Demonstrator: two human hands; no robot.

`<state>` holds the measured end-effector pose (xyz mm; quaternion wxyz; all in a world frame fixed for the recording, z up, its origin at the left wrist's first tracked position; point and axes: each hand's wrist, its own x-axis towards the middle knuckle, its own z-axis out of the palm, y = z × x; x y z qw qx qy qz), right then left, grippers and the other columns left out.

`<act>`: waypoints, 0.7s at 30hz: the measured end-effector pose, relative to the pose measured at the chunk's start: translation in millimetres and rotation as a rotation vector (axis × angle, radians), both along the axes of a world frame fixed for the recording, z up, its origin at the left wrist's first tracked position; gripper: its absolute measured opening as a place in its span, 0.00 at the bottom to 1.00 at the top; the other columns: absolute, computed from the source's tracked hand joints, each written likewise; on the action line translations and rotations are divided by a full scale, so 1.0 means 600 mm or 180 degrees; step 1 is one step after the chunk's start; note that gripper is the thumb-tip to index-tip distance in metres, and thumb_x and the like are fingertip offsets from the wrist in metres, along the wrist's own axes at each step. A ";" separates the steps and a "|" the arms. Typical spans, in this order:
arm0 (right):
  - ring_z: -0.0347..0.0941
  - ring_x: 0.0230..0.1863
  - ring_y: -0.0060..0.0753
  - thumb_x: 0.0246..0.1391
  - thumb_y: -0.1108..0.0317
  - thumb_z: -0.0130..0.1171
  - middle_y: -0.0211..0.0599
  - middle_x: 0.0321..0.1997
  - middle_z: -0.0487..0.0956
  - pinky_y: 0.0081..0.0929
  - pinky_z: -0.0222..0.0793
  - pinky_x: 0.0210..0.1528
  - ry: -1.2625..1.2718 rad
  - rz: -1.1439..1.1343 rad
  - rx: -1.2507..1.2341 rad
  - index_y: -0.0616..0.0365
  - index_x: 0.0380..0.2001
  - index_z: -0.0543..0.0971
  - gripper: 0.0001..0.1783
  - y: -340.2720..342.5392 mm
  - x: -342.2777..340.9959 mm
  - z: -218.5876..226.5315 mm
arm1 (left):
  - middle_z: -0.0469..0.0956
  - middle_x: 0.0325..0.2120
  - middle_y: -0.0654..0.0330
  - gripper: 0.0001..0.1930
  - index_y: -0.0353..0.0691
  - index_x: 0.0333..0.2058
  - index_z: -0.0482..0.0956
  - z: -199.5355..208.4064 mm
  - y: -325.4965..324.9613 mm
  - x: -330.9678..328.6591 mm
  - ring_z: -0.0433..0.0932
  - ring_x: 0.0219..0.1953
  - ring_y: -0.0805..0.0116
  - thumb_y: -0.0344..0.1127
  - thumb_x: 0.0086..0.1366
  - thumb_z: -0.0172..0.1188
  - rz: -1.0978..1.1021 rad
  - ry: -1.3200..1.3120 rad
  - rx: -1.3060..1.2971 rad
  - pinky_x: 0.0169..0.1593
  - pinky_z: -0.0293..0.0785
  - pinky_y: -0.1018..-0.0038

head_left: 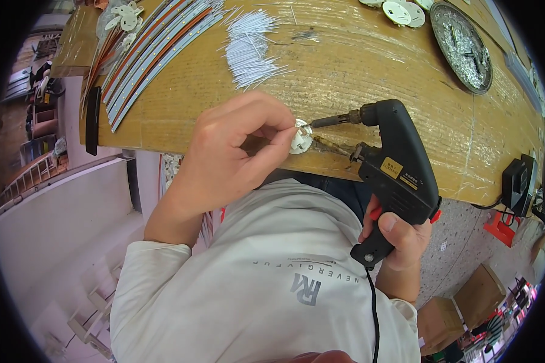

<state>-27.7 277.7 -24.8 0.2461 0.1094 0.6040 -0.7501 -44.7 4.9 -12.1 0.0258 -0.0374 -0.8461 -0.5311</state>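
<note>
My right hand (404,241) is wrapped round the handle of a black soldering gun (402,157), which has a red trigger and a cord running down from the grip. Its thin tip reaches left to a small round white plastic piece (300,144) near the table's front edge. My left hand (233,142) pinches thumb and forefinger together at the upper left of that piece. Whatever lies between those fingertips is too small to make out. A second thin, yellowish rod (333,145) runs from the gun's body toward the white piece's right side.
The wooden table (357,78) bears a pile of thin white wires (249,51) and a stack of LED strips (157,54). At the far right stand a round dish (463,48) with silvery bits and several white discs (398,12). A black device (518,178) sits at the right edge.
</note>
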 end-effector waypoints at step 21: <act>0.76 0.18 0.34 0.41 0.63 0.65 0.52 0.35 0.79 0.30 0.77 0.19 -0.0083 -0.0103 0.0014 0.74 0.54 0.73 0.36 -0.006 -0.003 0.010 | 0.82 0.38 0.56 0.02 0.26 0.35 0.82 -0.004 0.001 0.005 0.78 0.32 0.79 0.15 0.65 0.63 0.0009 0.0069 0.0060 0.33 0.74 0.83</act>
